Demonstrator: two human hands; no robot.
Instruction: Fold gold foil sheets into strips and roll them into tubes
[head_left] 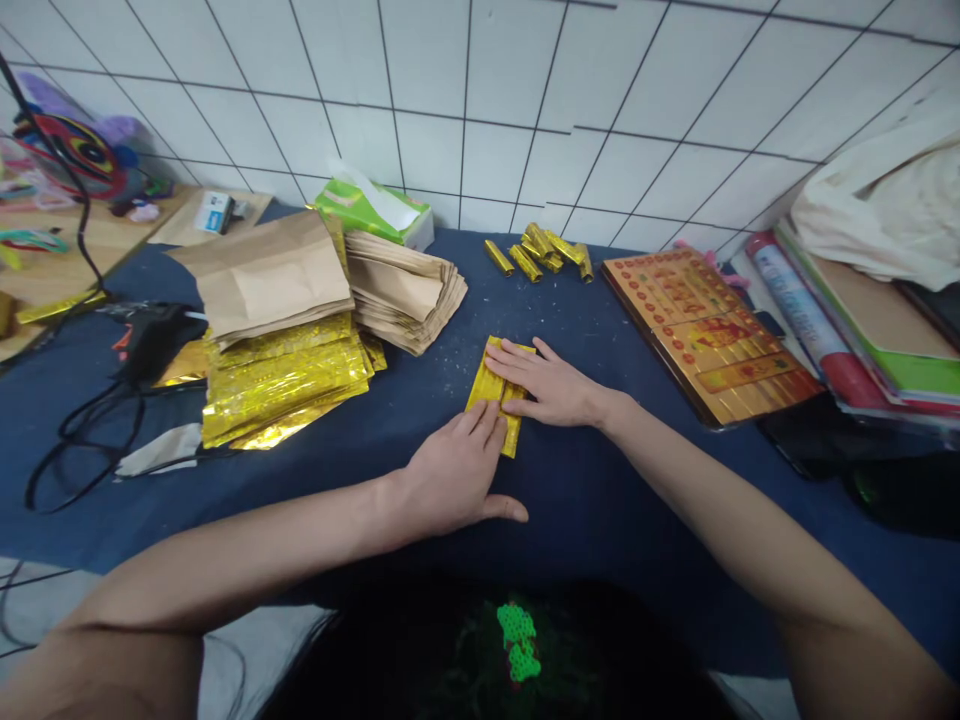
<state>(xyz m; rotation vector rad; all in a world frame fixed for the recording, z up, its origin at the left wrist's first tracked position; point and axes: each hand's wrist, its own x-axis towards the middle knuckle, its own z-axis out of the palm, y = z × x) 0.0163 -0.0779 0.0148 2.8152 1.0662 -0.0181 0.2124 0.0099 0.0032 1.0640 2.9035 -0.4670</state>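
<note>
As left hand (456, 472) and right hand (553, 386) rest on gold paper (484, 386), unclenched, blue cloth (600, 490) giving room around edges

Gold sheet (485, 386) partly hidden under right hand (553, 385)

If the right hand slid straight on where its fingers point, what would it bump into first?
The right hand would probably bump into the smaller brown paper stack, though depth is unclear.

A white, dark-lined tiled wall (427, 60) stands behind a broad surface covered in dark blue cloth (409, 400). Pale wooden board (45, 290) spans the far left. Light grey floor (30, 605) shows below.
</note>
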